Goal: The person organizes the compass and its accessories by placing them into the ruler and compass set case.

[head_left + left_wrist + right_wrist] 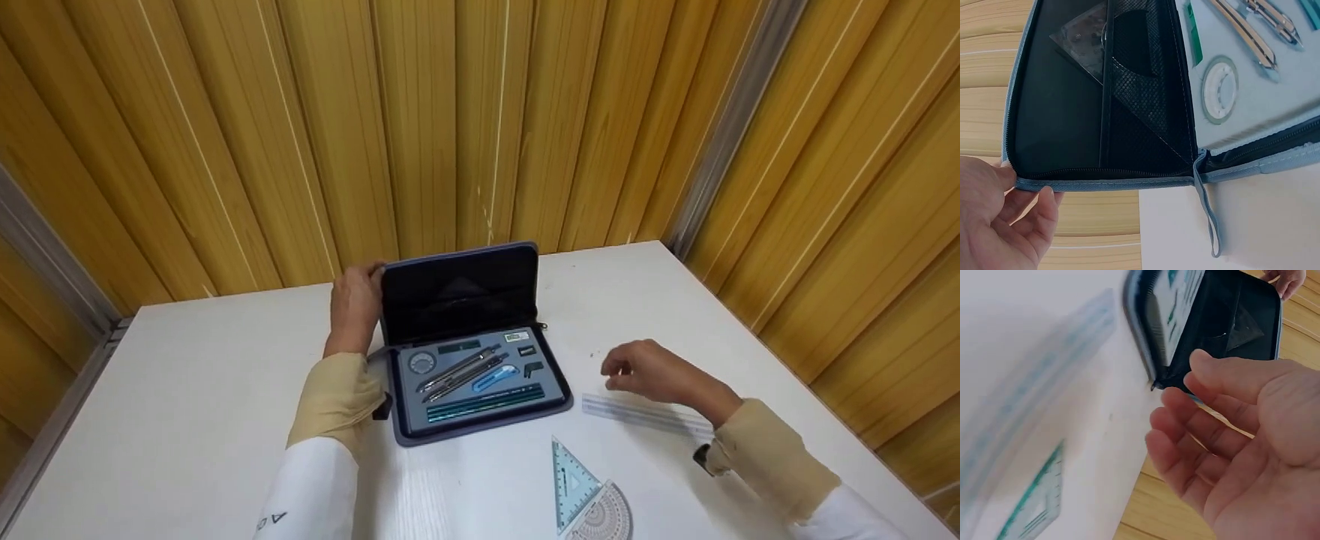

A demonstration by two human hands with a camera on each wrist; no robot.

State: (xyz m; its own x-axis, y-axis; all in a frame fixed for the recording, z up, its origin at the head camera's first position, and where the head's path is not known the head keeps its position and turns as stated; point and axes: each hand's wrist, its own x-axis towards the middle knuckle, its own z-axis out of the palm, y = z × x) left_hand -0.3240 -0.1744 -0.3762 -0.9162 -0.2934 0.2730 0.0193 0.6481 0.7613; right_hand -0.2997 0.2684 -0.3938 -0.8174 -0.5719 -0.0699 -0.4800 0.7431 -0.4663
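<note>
A zippered drawing-set case [480, 435] stands open on the table, its dark lid [457, 300] raised. My left hand [355, 304] pinches the lid's upper left corner, thumb inside and fingers behind, as the left wrist view shows. In the grey insert lie two metal compasses [457, 375], a blue cutter [495, 377], green pencils [484, 403] and a round dial-like piece [422, 363]. A clear plastic piece [1081, 42] sticks out of the lid's mesh pocket. To the right of the case, my right hand [652, 371] holds nothing, fingers loosely bent, above a clear ruler [637, 412].
A clear set square [574, 484] and a half-round protractor [606, 516] lie overlapping on the white table [210, 420] in front of the case. Yellow wood-patterned panels [420, 135] rise behind the table. A zipper pull loop [1207, 208] hangs at the lid's hinge.
</note>
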